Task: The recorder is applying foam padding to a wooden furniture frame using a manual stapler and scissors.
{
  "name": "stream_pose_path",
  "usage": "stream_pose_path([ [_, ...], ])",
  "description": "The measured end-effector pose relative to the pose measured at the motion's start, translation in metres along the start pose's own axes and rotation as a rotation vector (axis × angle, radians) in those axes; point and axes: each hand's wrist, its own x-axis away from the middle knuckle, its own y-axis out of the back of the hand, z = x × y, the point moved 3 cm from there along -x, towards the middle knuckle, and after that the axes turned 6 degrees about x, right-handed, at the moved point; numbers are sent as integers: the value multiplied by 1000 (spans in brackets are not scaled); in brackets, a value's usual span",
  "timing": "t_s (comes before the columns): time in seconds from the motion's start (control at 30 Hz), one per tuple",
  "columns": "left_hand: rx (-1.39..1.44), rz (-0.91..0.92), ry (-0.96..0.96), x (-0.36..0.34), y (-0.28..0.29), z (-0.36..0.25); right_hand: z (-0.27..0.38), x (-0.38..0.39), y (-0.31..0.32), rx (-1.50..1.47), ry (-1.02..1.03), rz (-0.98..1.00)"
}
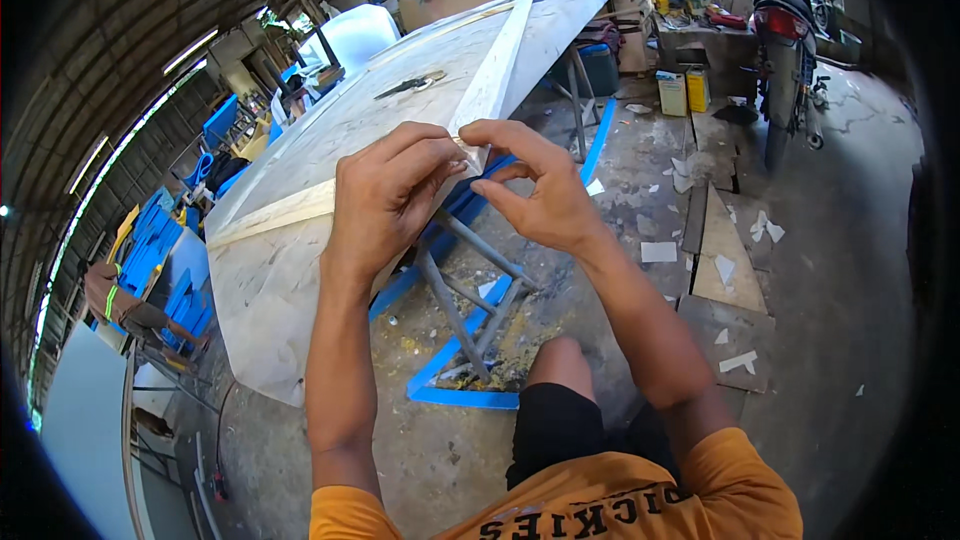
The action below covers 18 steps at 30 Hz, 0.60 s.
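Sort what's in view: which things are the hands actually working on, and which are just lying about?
In hand:
- left hand and right hand, fingers pinching the near end of the long white strip
- pale board under it

Lying about:
- dark tool farther up the board
- white scraps on the floor
- motorbike
- yellow containers

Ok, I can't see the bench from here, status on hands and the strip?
Both hands on the pale strip: left hand and right hand pinch its near end. Strip lies along the board. Scissors beside it, apart.
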Motion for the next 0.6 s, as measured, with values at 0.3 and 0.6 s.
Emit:
stream_pose_path([
  [0.3, 71, -71, 24, 0, -4, 5, -16, 0, 1, -64, 9, 54],
  [0.6, 96, -116, 48, -3, -7, 9, -25, 1, 1, -121, 77, 24],
])
